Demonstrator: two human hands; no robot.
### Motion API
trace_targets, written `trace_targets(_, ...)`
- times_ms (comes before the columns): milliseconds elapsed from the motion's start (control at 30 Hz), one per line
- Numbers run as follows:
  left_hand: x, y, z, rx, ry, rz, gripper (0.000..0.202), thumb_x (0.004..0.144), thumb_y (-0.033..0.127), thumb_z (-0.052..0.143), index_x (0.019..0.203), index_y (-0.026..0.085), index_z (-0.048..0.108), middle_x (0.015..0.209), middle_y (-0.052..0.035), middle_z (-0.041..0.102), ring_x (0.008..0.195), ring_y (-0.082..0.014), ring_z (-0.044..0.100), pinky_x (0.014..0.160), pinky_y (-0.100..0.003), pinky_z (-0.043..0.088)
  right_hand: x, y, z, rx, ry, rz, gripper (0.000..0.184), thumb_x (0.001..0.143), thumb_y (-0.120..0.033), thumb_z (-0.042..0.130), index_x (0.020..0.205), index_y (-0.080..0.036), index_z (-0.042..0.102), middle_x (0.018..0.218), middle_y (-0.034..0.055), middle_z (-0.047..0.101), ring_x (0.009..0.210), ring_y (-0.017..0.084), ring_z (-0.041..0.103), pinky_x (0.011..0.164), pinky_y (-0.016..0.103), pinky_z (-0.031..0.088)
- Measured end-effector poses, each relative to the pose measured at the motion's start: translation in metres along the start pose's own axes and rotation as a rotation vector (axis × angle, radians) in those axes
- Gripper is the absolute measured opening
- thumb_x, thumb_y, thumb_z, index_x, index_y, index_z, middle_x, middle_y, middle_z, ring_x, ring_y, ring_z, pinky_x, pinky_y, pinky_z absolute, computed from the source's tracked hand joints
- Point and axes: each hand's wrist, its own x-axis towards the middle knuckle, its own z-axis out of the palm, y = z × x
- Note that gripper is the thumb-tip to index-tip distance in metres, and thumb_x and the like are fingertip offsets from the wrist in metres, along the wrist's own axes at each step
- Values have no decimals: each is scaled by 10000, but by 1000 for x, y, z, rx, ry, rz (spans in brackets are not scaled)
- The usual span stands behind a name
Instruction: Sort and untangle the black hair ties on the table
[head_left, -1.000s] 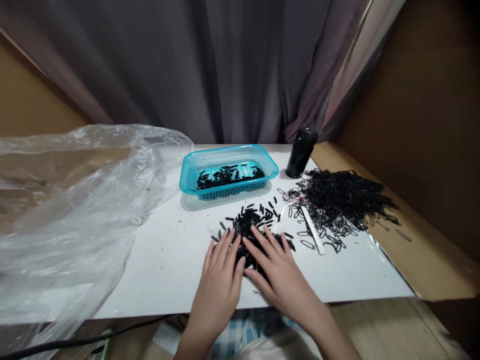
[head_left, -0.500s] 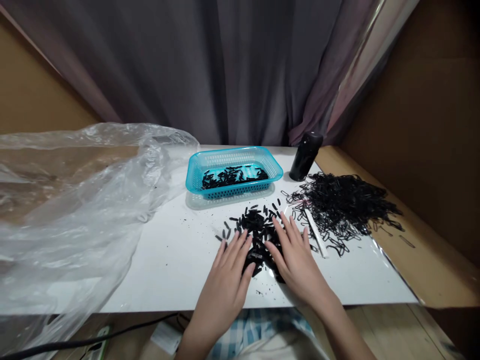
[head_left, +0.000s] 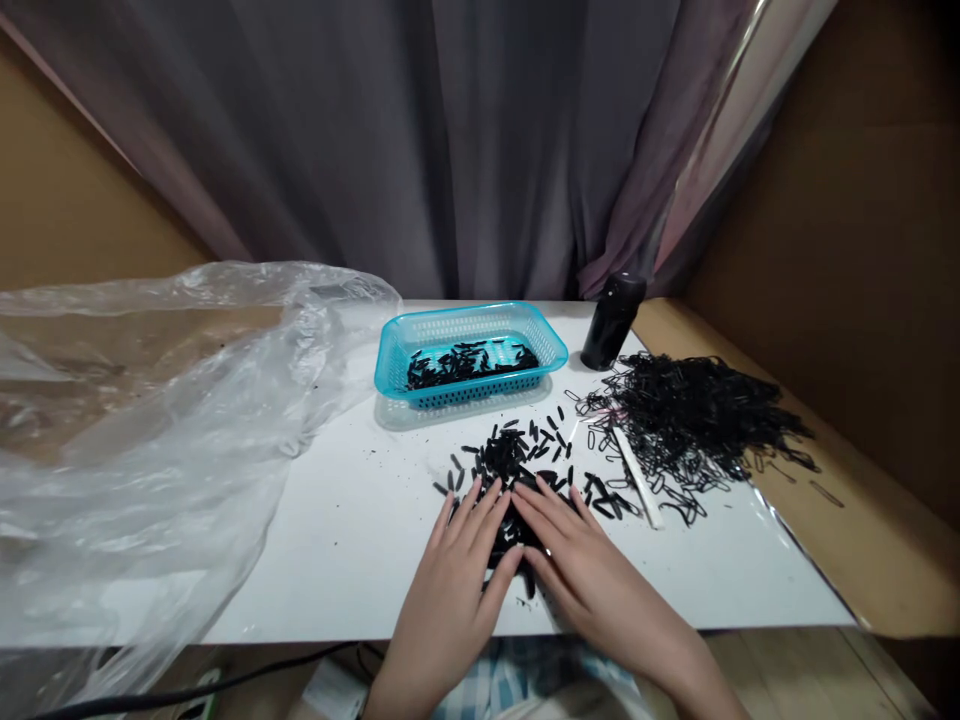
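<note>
Small black elongated pieces [head_left: 504, 452] lie in a loose heap on the white tabletop [head_left: 322, 560]. My left hand [head_left: 459, 565] rests on the heap's near left side, palm down with fingers stretched out. From the right, my right hand [head_left: 579, 560] lies over more of the pieces, its fingers extended too. The fingertips of both hands almost meet, and they hide part of the heap. Behind it stands a turquoise plastic basket [head_left: 386, 372] holding more of the same black pieces. Neither hand grips anything that I can make out.
A tangled pile of thin black wire-like loops [head_left: 697, 410] covers the right side. Beside it lie a white strip [head_left: 637, 478] and a dark cylindrical container [head_left: 613, 322]. Clear plastic sheeting [head_left: 187, 430] spreads over the left. Grey curtains [head_left: 420, 130] hang behind.
My right hand has moved left and nearer to me, closing toward my left hand. Some black pieces on the right are now uncovered. The view has tilted slightly.
</note>
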Motion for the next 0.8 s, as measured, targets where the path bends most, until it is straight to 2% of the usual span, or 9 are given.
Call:
trace_targets(100,0,-1,2,-4,30,6,499,1026,324,407,1502,205,318,1559,-92,412,1455,-258,349,1170,-564,342,1,2,-4,1,62,-14,489,1052,-373,324,1519,-232,349,1594,35,350,1487,232,272,1206,551,254)
trace_targets(200,-2,-2,6,-4,100,-16,466,1029,286,390,1480,184,335,1541,-120,438,1441,-257,379,1165,-568,347,20,9,-10,-123,217,-23,422,1028,-279,392,1424,-164,482,1534,111,446,1429,293,380,1162,566,332)
trace_targets(333,-2,-3,10,-16,166,-52,431,1028,267,387,1448,179,350,1513,-140,474,1438,-255,384,1169,-570,339,60,25,-24,-215,271,-90,318,963,-106,445,1214,-148,636,1246,153,655,1148,288,610,962,490,510)
trace_targets(400,-1,-3,10,-25,170,-65,419,1028,276,392,1436,184,360,1507,-141,481,1439,-258,382,1166,-580,340,78,34,-31,-223,262,-101,286,929,-63,475,1115,-143,677,1110,146,686,1043,283,635,902,470,520)
trace_targets(533,0,-3,10,-46,185,-84,398,1025,290,401,1412,196,389,1484,-135,509,1418,-263,417,1157,-583,358,100,43,-35,-199,205,-163,248,873,-55,569,1058,-158,699,1059,111,684,1010,255,633,882,388,516)
trace_targets(633,-1,-3,10,-53,194,-85,388,1021,294,413,1397,200,403,1468,-136,526,1395,-265,452,1154,-580,366,106,45,-33,-158,193,-168,256,862,-41,567,1036,-163,710,1048,111,681,1009,251,634,878,379,506)
trace_targets(800,-1,-2,10,-50,207,-82,371,1021,287,417,1381,199,405,1452,-139,537,1385,-270,463,1144,-600,369,106,46,-36,14,219,-119,138,875,-102,618,920,-171,730,997,103,711,969,252,659,865,393,500)
